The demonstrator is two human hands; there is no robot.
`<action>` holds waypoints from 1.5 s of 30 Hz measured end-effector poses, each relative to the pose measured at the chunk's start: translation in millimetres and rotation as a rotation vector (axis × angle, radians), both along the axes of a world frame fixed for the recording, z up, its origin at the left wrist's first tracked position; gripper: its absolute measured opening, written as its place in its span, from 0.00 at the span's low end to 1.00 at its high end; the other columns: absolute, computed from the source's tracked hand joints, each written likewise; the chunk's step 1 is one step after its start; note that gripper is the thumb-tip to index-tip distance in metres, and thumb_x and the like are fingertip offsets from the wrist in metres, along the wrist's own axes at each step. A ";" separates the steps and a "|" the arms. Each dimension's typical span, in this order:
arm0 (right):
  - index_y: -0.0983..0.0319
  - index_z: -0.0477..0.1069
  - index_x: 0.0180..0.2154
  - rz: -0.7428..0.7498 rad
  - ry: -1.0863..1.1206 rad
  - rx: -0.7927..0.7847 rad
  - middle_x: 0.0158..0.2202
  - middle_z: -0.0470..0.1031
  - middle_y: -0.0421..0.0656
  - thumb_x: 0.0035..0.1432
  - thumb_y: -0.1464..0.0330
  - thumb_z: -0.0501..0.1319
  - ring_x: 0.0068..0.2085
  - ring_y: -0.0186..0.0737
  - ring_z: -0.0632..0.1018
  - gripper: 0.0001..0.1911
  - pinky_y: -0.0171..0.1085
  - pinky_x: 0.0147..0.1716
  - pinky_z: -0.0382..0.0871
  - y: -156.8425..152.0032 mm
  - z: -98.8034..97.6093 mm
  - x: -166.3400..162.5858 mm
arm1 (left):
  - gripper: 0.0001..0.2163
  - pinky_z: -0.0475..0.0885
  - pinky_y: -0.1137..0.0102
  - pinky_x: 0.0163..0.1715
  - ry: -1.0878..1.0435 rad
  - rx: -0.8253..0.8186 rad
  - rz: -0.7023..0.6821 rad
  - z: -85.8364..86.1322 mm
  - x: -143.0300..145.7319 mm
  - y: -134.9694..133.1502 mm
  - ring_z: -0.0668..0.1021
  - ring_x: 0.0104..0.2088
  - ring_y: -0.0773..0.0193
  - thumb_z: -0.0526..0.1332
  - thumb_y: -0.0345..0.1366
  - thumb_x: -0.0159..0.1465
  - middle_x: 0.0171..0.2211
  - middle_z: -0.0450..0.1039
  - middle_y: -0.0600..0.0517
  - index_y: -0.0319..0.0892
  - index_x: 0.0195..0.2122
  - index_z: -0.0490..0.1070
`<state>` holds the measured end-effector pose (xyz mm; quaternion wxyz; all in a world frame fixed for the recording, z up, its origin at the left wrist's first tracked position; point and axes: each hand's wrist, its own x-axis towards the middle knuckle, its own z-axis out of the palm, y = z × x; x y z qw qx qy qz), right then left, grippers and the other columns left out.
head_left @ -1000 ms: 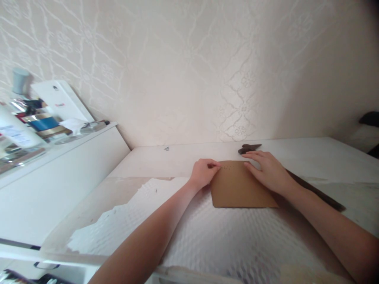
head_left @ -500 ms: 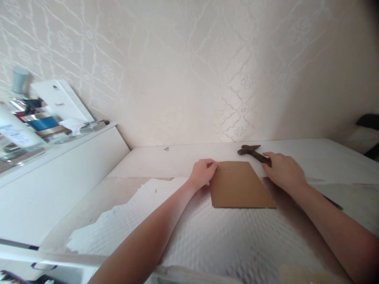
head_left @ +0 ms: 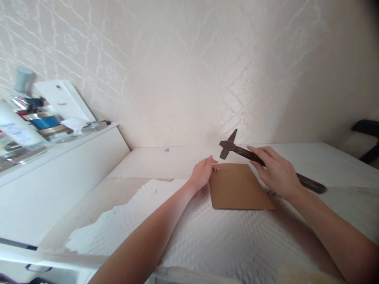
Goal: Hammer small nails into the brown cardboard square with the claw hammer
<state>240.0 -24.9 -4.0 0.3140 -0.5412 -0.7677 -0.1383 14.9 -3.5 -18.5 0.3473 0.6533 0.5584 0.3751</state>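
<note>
My right hand [head_left: 276,171] is closed around the wooden handle of a hammer [head_left: 250,154]. Its dark metal head is raised over the far edge of a brown board [head_left: 238,191]. Small dark dots run in short rows near that far edge. My left hand [head_left: 203,171] is at the board's far left corner, fingers bent in a pinch beside a tiny pale, shiny thing [head_left: 216,170]. What the left fingertips hold is too small to make out. The board lies flat on white bubbly wrap [head_left: 219,240].
A few small metal bits [head_left: 166,150] lie at the back of the white table [head_left: 145,161]. More small dark bits [head_left: 271,193] are by the board's right edge. To the left, a white cabinet [head_left: 89,157] carries a white box [head_left: 63,100] and clutter. Patterned wall rises behind.
My right hand has lifted the hammer from the table, raising its head and swinging it left over the board. My left hand stays at the corner, its fingers slightly shifted.
</note>
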 end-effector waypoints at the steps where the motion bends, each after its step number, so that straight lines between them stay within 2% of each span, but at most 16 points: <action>1: 0.58 0.66 0.55 0.045 -0.019 0.010 0.48 0.72 0.48 0.62 0.68 0.49 0.44 0.47 0.76 0.21 0.41 0.35 0.71 -1.2 -0.3 -2.2 | 0.25 0.66 0.65 0.51 -0.005 0.005 -0.001 0.0 0.2 0.3 0.76 0.46 0.59 0.41 0.48 0.68 0.39 0.78 0.48 0.41 0.38 0.75; 5: 0.58 0.68 0.54 0.130 -0.099 0.060 0.48 0.73 0.47 0.61 0.72 0.49 0.44 0.44 0.75 0.21 0.39 0.33 0.72 -2.5 -5.5 -7.3 | 0.23 0.66 0.65 0.49 -0.003 0.017 -0.003 0.8 1.3 0.6 0.77 0.43 0.58 0.41 0.45 0.68 0.37 0.78 0.47 0.40 0.36 0.74; 9: 0.59 0.69 0.53 0.106 -0.147 0.104 0.47 0.73 0.46 0.60 0.74 0.50 0.43 0.42 0.76 0.21 0.36 0.30 0.71 -0.6 -9.8 -7.4 | 0.21 0.66 0.65 0.48 0.017 0.025 0.004 -0.1 1.1 1.2 0.76 0.44 0.58 0.42 0.43 0.68 0.38 0.78 0.46 0.39 0.37 0.73; 13: 0.59 0.70 0.51 0.093 -0.198 0.078 0.47 0.73 0.45 0.60 0.75 0.50 0.42 0.41 0.76 0.20 0.35 0.28 0.70 0.4 -10.0 -6.8 | 0.20 0.67 0.66 0.48 -0.001 0.016 -0.015 -2.3 0.4 2.8 0.77 0.43 0.59 0.43 0.42 0.67 0.39 0.77 0.46 0.39 0.40 0.73; 22: 0.59 0.70 0.52 0.080 -0.178 0.011 0.47 0.73 0.44 0.60 0.74 0.51 0.43 0.41 0.76 0.20 0.36 0.29 0.72 0.7 -12.2 -6.4 | 0.20 0.67 0.66 0.48 0.004 0.019 -0.023 -3.3 -0.1 3.3 0.76 0.43 0.59 0.43 0.41 0.67 0.40 0.77 0.46 0.39 0.41 0.73; 45: 0.59 0.69 0.52 0.088 -0.172 0.023 0.47 0.74 0.45 0.61 0.74 0.51 0.43 0.41 0.76 0.20 0.35 0.29 0.70 -2.8 -9.1 -10.0 | 0.20 0.66 0.65 0.49 0.045 0.020 -0.008 -3.8 0.1 5.1 0.76 0.44 0.58 0.43 0.41 0.67 0.41 0.77 0.46 0.40 0.40 0.74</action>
